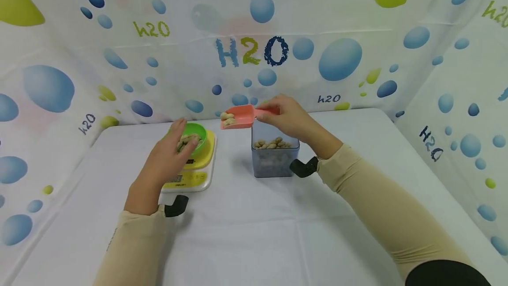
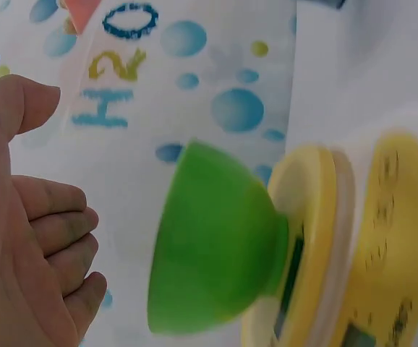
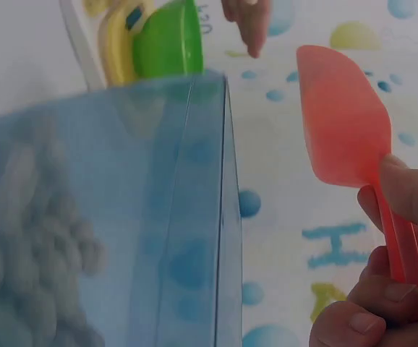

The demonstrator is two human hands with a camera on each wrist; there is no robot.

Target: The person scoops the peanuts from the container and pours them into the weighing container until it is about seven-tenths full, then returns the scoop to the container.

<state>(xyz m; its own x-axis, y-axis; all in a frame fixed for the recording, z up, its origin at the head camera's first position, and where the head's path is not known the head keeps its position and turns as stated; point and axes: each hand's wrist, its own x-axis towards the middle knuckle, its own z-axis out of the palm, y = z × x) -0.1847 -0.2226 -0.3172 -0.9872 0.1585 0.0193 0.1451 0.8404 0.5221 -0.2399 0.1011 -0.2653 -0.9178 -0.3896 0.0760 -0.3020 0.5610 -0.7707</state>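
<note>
My right hand (image 1: 287, 118) grips the handle of a pink scoop (image 1: 245, 116) that carries a few unshelled peanuts (image 1: 228, 118). The scoop is held above and left of a bluish see-through box (image 1: 271, 164) partly filled with peanuts (image 1: 274, 143). In the right wrist view, the thumb and curled fingers hold the scoop (image 3: 343, 119) by its handle. My left hand (image 1: 164, 156) hovers beside a green bowl (image 1: 202, 132), apart from it, its fingers loosely extended in the left wrist view. Peanuts lie in the bowl, which stands on a yellow and white kitchen scale (image 1: 208, 179).
A white cloth (image 1: 246, 228) covers the table. Behind it hangs a white sheet (image 1: 178, 74) printed with blue and green drops and H2O lettering. The box stands a little to the right of the scale, with a gap between them.
</note>
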